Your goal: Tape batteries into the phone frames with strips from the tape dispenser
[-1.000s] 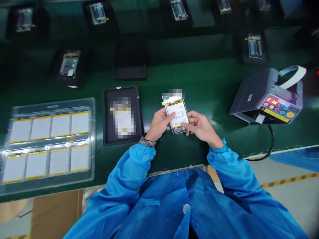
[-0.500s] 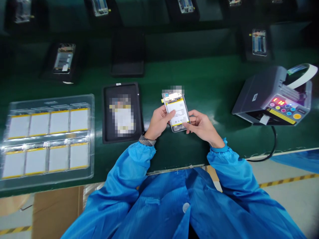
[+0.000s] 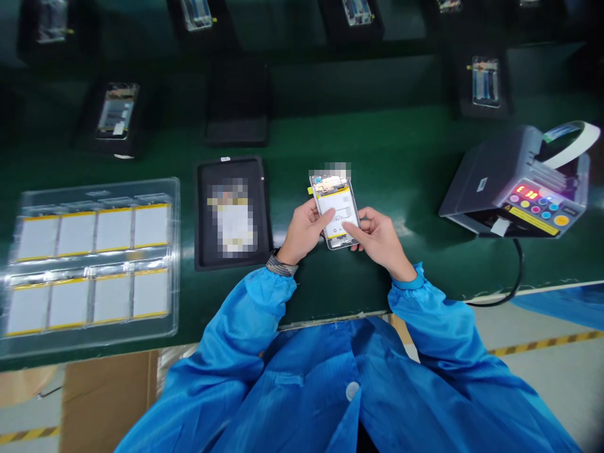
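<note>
I'm watching the bare left hand (image 3: 306, 234) and right hand (image 3: 380, 239) pinch a silver-framed, white-batteried phone housing (image 3: 336, 211) at centre frame.

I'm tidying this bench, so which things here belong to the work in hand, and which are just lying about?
In use:
open phone, held by left hand and right hand

Lying about, untouched:
plastic tray of batteries
black mat
tape dispenser
cardboard box

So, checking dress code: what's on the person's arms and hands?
The left sleeve and right sleeve are glossy blue smock fabric with gathered cuffs. The left hand and right hand are bare, without gloves. A dark patterned band circles the left wrist.
</note>
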`<state>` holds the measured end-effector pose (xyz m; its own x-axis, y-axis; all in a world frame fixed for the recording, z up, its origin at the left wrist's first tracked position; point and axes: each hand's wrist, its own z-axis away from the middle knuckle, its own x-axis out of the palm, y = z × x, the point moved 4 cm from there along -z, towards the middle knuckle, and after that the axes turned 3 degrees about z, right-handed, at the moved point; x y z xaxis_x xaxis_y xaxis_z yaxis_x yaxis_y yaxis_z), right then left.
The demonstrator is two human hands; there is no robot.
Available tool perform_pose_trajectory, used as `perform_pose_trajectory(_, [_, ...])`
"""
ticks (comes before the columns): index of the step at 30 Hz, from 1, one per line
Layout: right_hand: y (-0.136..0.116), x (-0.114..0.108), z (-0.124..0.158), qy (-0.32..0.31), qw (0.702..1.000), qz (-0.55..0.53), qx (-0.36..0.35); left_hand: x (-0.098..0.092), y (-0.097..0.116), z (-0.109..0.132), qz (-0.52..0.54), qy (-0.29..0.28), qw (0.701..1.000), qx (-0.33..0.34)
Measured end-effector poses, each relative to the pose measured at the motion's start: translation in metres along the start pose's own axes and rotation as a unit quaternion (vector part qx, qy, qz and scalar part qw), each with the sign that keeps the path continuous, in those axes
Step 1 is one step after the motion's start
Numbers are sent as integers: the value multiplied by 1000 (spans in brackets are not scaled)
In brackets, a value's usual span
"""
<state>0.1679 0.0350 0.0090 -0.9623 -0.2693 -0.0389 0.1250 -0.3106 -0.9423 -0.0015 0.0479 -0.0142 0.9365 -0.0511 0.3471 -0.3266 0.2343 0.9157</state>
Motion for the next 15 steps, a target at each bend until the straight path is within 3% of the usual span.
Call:
perform_pose_trajectory(4, [-1,3,-1,26,1000,9,1,1,0,0,-9,2,1000,-2])
perform_pose_trajectory(10, [1,3,-2,3,1000,-1,9,-2,-1,-2,4,16,1000,-10])
perform_pose_trajectory(15, [-2,-1,0,-75,997,-11,0,-5,-1,-2,23,8,1000,-20])
